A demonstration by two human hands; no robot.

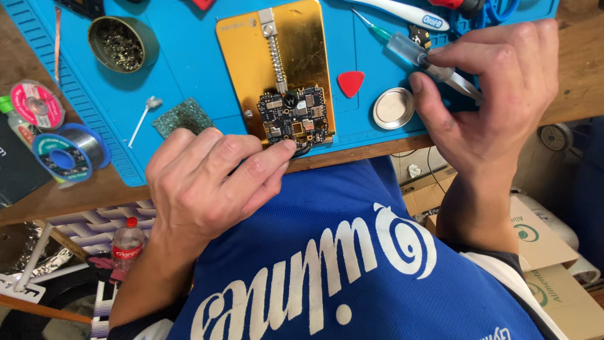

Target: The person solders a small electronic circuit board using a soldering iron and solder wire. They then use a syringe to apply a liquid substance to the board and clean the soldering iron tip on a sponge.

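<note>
So we've got a small dark circuit board just left of the middle of the frame, sitting on the lower end of a gold metal holder plate, with a springy clamp bar running down to its top edge. Our left hand comes up from the lower left, fingers curled loosely, and the index fingertip rests on the board's lower edge; whether anything is pinched there we can't tell. Our right hand is at the upper right, thumb and fingers closed around a clear syringe whose green-hubbed needle points toward the upper left, well apart from the board.

Between the plate and the right hand lie a red guitar-pick-style pry tool and a small round metal lid. Everything's on a blue work mat over a wooden bench. Left of the plate we see a greenish scrap, a white swab and a round tin, with two solder spools at the far left edge.
</note>
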